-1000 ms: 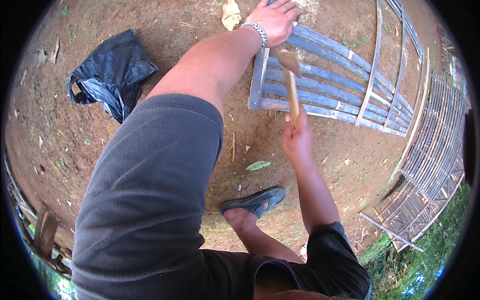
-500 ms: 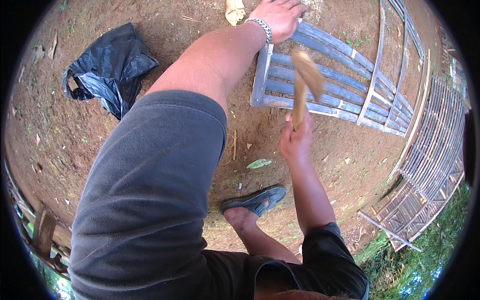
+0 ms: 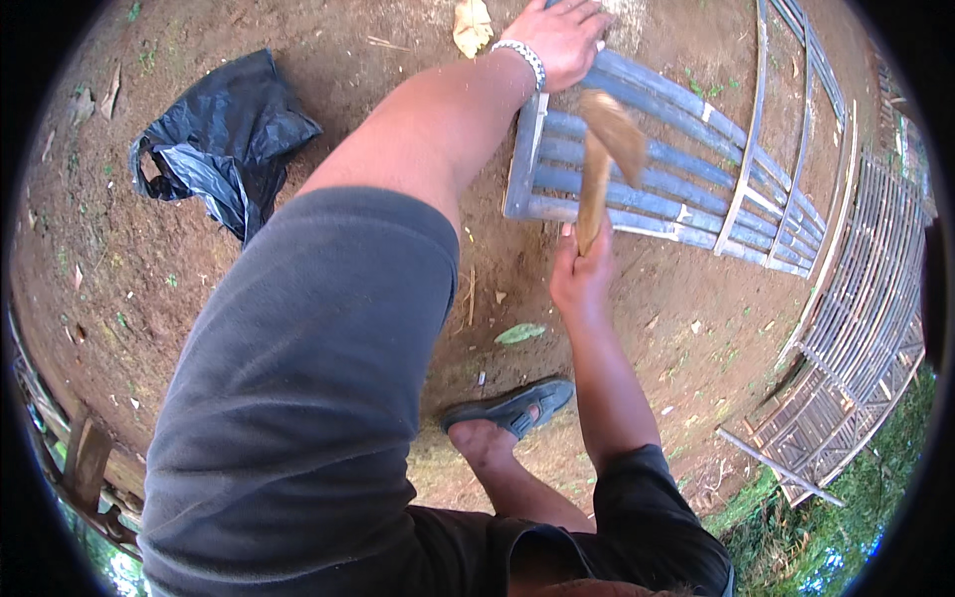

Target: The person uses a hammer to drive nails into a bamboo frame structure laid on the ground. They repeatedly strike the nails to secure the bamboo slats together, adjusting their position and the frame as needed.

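Observation:
My right hand [image 3: 582, 274] is wrapped round the handle of a wooden mallet [image 3: 613, 137]. The mallet's brown head is raised above a grey-painted slatted bamboo frame [image 3: 686, 214], which lies on the ground. At the frame's end bar, my left hand [image 3: 562, 40], with a chain bracelet at the wrist, grips the far corner. Part of that grip is hidden under the palm and by the picture's top edge. Several long slats run rightward from the end bar, with thin crosspieces over them.
A black plastic bag [image 3: 224, 139] lies on the bare soil [image 3: 368, 119] at the left. A dry leaf [image 3: 472, 27] is beside my left wrist. My sandalled foot [image 3: 509, 408] stands below the frame. At the right is a bamboo rack [image 3: 865, 289].
My right hand and the mallet have shifted slightly left, with the mallet still raised. The left hand stays on the frame. The whole view has moved a little.

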The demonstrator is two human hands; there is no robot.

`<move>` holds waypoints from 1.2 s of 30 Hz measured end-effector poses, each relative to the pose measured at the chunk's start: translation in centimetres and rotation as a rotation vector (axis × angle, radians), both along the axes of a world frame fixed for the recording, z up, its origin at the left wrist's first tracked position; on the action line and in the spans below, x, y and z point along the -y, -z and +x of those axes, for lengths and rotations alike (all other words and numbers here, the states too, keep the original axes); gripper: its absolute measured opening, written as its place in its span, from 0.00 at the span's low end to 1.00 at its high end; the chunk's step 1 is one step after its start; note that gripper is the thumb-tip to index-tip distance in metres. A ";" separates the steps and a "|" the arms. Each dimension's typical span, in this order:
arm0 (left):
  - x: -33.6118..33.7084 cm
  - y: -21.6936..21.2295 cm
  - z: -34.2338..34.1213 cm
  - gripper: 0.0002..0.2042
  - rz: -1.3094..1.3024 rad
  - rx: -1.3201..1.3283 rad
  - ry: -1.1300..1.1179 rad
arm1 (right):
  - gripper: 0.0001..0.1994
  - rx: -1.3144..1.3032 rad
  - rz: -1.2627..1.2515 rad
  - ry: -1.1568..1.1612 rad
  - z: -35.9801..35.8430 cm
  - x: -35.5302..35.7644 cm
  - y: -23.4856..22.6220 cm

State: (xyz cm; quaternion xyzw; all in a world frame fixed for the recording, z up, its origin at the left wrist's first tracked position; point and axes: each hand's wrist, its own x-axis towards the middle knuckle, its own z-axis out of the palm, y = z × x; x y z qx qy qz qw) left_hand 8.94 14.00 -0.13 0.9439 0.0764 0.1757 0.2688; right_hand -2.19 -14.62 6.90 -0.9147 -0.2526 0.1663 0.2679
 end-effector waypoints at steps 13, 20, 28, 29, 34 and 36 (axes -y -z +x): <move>-0.3 -0.5 -0.3 0.25 -0.008 -0.004 -0.010 | 0.26 0.131 0.022 -0.024 -0.3 -0.7 -0.8; -0.5 -0.4 -0.1 0.25 0.012 -0.014 -0.022 | 0.27 0.042 0.070 0.015 -0.6 0.2 -0.9; -0.3 -0.1 0.0 0.25 -0.005 0.006 -0.024 | 0.25 -0.065 0.001 0.130 -0.6 -0.2 0.1; -0.3 -0.3 0.0 0.25 -0.004 -0.003 -0.025 | 0.24 0.154 0.104 0.033 -0.7 0.1 0.1; -0.4 -0.6 -0.3 0.25 -0.033 0.009 -0.015 | 0.23 -0.100 0.055 0.118 -0.7 -0.9 -0.2; -0.1 -0.7 -0.1 0.25 -0.040 0.003 -0.002 | 0.22 -0.159 -0.184 0.142 -0.6 -1.3 0.1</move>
